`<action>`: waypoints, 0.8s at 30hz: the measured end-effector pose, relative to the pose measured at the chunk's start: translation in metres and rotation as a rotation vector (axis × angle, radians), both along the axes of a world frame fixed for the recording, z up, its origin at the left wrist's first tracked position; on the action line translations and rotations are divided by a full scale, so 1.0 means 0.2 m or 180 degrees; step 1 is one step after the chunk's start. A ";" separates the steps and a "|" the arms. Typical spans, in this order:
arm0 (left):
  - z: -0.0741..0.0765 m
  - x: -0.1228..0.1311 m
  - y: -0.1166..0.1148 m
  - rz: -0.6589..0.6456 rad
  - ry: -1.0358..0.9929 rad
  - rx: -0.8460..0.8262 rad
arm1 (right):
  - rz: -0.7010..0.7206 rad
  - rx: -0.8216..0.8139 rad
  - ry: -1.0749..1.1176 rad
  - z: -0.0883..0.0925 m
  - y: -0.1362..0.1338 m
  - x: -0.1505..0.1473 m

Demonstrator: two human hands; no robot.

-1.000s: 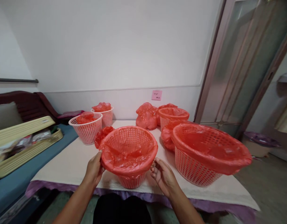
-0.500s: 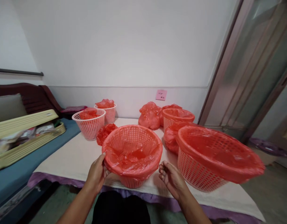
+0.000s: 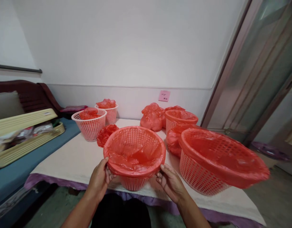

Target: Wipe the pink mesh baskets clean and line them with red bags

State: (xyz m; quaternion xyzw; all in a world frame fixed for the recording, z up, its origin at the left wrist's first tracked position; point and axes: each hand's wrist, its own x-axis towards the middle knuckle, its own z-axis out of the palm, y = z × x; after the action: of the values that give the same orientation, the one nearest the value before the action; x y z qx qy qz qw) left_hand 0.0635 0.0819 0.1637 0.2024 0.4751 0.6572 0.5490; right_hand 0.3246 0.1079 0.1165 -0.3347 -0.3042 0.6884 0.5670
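Observation:
In front of me on the table stands a latticed plastic basket point(image 3: 134, 183), lined with a thin red plastic bag point(image 3: 133, 152) whose edge is folded out over the rim. My left hand point(image 3: 100, 177) grips the rim at its left front, thumb on top and fingers curled underneath. On the opposite side, my right hand point(image 3: 169, 182) holds the rim at the right front, also with the thumb above and fingers below. Close by on the right is a larger lined basket point(image 3: 203, 174), which neither hand touches.
Two white baskets point(image 3: 90, 126) with red bags in them stand at the back left, beside a crumpled red bag point(image 3: 106, 134). Bunched red bags point(image 3: 152, 117) and another lined basket point(image 3: 171, 125) are at the back right. A pink note point(image 3: 164, 96) is on the wall.
My right hand has moved left and taken hold of the basket's rim. My left hand stays on its side of the rim. The view has shifted slightly.

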 end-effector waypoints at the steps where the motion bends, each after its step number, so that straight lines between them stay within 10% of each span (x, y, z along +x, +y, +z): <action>1: 0.00 0.01 -0.01 -0.0001 -0.0008 -0.0003 | -0.0066 -0.0014 -0.0113 -0.01 0.01 0.01; 8: -0.03 0.02 -0.06 -0.0036 -0.0042 -0.0009 | -0.1044 0.0420 -0.1210 0.09 0.00 0.15; 16: -0.09 0.08 -0.13 -0.0103 -0.0143 0.0137 | -0.0900 0.4332 -0.4335 0.38 -0.29 -0.10; 24: -0.10 0.15 -0.20 -0.0334 -0.0185 0.0265 | -0.0334 0.4267 -0.4948 0.45 -0.30 -0.29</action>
State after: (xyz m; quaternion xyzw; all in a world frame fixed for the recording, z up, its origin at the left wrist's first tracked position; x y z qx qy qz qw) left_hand 0.0931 0.0409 0.1429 0.2306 0.4200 0.6523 0.5874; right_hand 0.2662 0.0479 0.2056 -0.3154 -0.8941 -0.0556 0.3130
